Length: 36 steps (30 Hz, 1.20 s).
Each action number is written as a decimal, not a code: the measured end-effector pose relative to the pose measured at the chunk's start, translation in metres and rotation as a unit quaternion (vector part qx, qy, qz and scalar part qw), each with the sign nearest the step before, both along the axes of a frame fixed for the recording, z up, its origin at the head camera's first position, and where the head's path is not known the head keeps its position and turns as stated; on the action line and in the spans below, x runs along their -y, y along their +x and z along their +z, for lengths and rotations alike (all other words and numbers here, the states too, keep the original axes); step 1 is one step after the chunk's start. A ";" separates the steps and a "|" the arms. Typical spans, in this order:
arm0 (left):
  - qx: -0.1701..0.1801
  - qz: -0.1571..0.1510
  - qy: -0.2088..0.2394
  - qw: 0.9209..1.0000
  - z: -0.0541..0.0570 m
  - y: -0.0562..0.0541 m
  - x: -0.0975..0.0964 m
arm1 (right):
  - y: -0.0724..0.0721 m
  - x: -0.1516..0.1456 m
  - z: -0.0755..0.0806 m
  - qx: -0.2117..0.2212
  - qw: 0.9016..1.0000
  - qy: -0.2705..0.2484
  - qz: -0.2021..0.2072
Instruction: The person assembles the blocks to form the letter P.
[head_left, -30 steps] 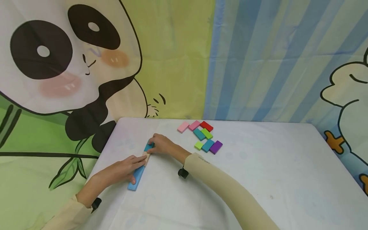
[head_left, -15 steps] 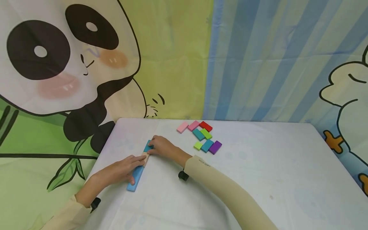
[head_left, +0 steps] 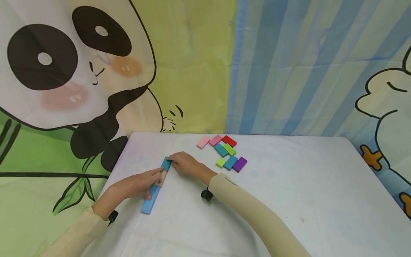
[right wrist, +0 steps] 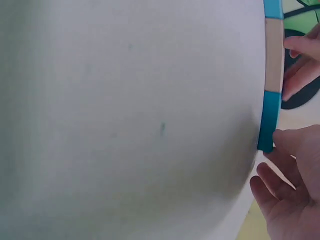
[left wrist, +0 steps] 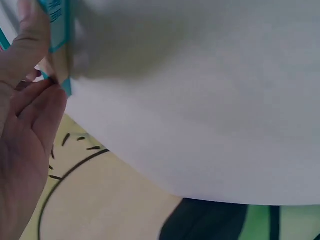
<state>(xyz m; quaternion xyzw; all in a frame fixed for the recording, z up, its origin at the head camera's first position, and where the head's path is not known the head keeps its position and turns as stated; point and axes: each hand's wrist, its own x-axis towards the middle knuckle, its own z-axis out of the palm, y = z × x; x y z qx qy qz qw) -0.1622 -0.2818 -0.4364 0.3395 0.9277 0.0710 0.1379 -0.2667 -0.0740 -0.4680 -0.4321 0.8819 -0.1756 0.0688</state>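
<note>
On the white table, a straight row joins a long light blue block, a beige block and a teal block. My left hand lies over the middle of this row. Its fingers reach the beige block and the near end of the teal one, and its thumb is by the light blue block. At the teal block's far end, thumb and index finger of my right hand touch the corner. The other right fingers are loosely bent and hold nothing. Part of the beige block is hidden by the left hand in the head view.
Several loose coloured blocks lie right of the row toward the back, among them a pink block, a red block and a purple block. The table ends at a printed cloth backdrop.
My left hand has slid forward along the row, its fingertips now reaching the teal block. The right hand has drawn back slightly to the right, exposing more of the teal block.
</note>
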 end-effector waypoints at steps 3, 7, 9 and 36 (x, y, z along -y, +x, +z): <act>-0.006 0.013 -0.063 0.998 0.004 -0.005 -0.009 | -0.003 -0.007 0.004 0.019 1.000 0.004 -0.015; -0.004 0.025 -0.108 0.994 0.007 -0.010 -0.020 | -0.011 -0.026 0.014 0.030 0.998 0.000 -0.051; 0.004 0.032 -0.107 0.994 0.006 -0.012 -0.023 | -0.020 -0.044 0.020 0.013 0.998 -0.009 -0.063; 0.047 0.052 -0.114 0.991 0.009 -0.016 -0.020 | -0.058 -0.178 0.027 0.047 0.985 0.167 -0.018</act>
